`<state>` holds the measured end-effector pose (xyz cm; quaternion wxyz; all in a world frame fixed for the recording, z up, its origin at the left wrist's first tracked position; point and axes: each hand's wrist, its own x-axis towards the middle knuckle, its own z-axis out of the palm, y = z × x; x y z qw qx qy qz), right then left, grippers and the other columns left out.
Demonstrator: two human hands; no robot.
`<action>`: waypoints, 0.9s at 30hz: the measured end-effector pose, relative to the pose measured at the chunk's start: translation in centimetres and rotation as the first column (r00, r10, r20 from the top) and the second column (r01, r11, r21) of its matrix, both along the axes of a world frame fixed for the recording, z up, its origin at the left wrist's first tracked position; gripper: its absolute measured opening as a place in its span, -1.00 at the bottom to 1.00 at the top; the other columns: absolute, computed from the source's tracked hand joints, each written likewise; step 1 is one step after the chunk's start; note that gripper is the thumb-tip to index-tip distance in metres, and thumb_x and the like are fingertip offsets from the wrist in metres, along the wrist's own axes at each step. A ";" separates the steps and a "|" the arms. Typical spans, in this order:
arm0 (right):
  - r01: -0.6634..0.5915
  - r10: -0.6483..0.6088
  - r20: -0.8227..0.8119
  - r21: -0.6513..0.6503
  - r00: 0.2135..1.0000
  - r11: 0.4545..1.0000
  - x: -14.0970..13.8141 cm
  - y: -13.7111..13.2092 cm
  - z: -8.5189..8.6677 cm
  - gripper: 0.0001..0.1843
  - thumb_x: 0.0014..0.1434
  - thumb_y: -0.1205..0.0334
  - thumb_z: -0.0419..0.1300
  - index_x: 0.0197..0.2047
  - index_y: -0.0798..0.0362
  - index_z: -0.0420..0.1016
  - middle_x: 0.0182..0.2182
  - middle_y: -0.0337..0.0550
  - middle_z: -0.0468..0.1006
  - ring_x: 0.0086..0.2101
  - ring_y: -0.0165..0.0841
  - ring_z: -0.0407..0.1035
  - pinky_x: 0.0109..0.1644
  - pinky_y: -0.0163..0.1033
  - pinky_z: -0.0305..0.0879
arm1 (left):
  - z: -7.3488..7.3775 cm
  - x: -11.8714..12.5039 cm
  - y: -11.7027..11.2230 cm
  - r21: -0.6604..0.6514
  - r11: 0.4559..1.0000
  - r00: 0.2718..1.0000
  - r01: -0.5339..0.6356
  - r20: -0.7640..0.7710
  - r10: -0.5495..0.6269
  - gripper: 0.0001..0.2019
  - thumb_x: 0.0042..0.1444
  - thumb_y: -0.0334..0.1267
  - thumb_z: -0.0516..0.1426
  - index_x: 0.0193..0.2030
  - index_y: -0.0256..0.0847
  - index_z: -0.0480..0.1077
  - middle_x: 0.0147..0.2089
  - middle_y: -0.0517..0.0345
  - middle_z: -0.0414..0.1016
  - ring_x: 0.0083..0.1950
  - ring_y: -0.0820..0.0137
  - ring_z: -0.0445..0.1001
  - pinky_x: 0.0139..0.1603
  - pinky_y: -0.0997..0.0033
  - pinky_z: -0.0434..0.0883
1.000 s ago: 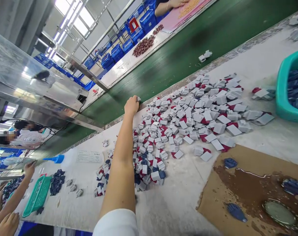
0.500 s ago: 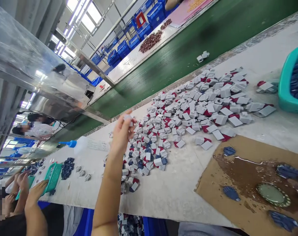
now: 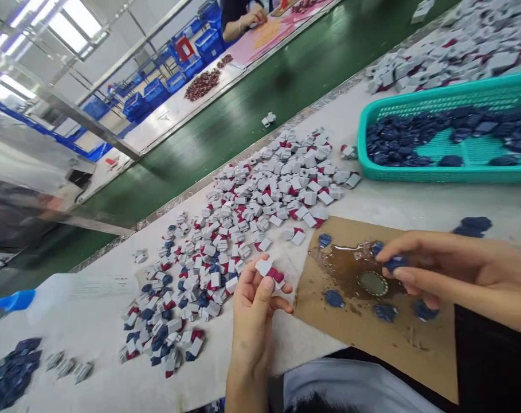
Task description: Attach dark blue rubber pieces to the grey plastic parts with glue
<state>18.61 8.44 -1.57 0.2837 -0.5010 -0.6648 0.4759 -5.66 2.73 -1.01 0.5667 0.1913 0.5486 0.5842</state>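
Observation:
My left hand (image 3: 255, 307) holds a small grey and red block (image 3: 269, 270) between thumb and fingers, just above the table's near edge. My right hand (image 3: 441, 269) pinches a dark blue piece (image 3: 395, 263) over a wet brown cardboard sheet (image 3: 419, 344). On that sheet lie a round greenish dish (image 3: 372, 283) and several more blue pieces (image 3: 334, 298). A wide pile of grey, red and blue blocks (image 3: 251, 212) covers the white table in front of my left hand.
A teal basket (image 3: 449, 172) of dark blue pieces stands at the right. A green conveyor belt (image 3: 226, 126) runs behind the table, with a small part (image 3: 268, 119) on it. A blue-tipped bottle (image 3: 15, 299) lies at the left. Another person works at the far bench (image 3: 243, 20).
My left hand has pulled back from the far edge of the pile to the near edge, holding a block. The view has swung right, bringing my right hand and the basket into sight.

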 end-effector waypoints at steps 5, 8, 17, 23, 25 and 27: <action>-0.159 0.149 0.161 0.050 0.976 0.986 0.9 0.8 0.0 -0.69 0.14 -0.14 0.15 -0.09 -0.27 0.54 -0.08 -0.18 0.53 -0.03 -0.30 0.40 -0.10 -0.35 0.44 | -0.4 1.1 -0.1 0.034 0.999 0.999 0.031 -0.025 -0.031 -0.66 -0.09 -0.15 0.35 -0.13 -0.06 0.48 -0.31 0.29 0.38 -0.53 0.64 0.33 -0.60 0.71 0.38; -0.143 0.124 0.163 0.110 0.979 0.984 0.5 0.2 0.1 -0.63 0.17 -0.18 0.09 -0.09 -0.23 0.55 -0.11 -0.16 0.54 -0.06 -0.31 0.41 -0.09 -0.29 0.43 | -0.3 1.0 -0.5 0.072 0.993 0.995 0.091 -0.052 -0.087 -0.73 0.08 -0.15 0.24 -0.04 0.08 0.43 -0.13 0.22 0.45 -0.28 0.49 0.51 -0.37 0.57 0.52; -0.028 0.016 0.132 0.089 0.991 0.996 0.2 -0.7 0.1 -0.68 0.14 -0.21 0.10 -0.11 -0.37 0.52 -0.08 -0.22 0.52 -0.04 -0.31 0.38 0.00 -0.18 0.35 | -0.3 1.4 -0.5 0.048 0.978 0.958 0.205 0.193 -0.211 -0.63 0.05 -0.20 0.27 0.04 0.04 0.46 -0.50 0.23 0.36 -0.55 0.56 0.32 -0.69 0.75 0.32; 0.027 -0.035 0.109 0.069 0.993 0.997 -0.7 -1.1 0.8 -0.73 0.20 -0.18 0.04 -0.09 -0.46 0.47 -0.06 -0.34 0.49 0.04 -0.41 0.31 -0.03 -0.30 0.31 | 0.0 1.4 -0.5 -0.035 0.969 0.918 0.243 0.330 -0.218 -0.61 0.06 -0.01 0.22 0.04 0.00 0.48 -0.47 0.18 0.36 -0.51 0.55 0.33 -0.71 0.75 0.32; -0.026 0.016 0.117 0.085 0.993 0.996 -0.5 -1.1 0.6 -0.75 0.25 -0.10 0.03 -0.04 -0.50 0.44 -0.09 -0.32 0.48 -0.05 -0.44 0.35 -0.13 -0.32 0.32 | 0.1 1.8 -0.4 -0.057 0.979 0.944 0.195 0.280 -0.172 -0.62 -0.01 -0.15 0.30 0.00 0.01 0.49 -0.33 0.16 0.41 -0.38 0.48 0.43 -0.65 0.70 0.40; -0.105 0.089 0.122 0.126 0.989 0.986 0.0 -0.9 0.0 -0.72 0.27 -0.05 0.03 0.01 -0.49 0.41 -0.12 -0.27 0.47 -0.14 -0.45 0.38 -0.22 -0.33 0.32 | 0.3 2.1 -0.3 -0.080 0.987 0.963 0.141 0.244 -0.118 -0.52 -0.08 -0.29 0.35 0.03 0.07 0.44 -0.23 0.18 0.43 -0.24 0.40 0.50 -0.55 0.63 0.49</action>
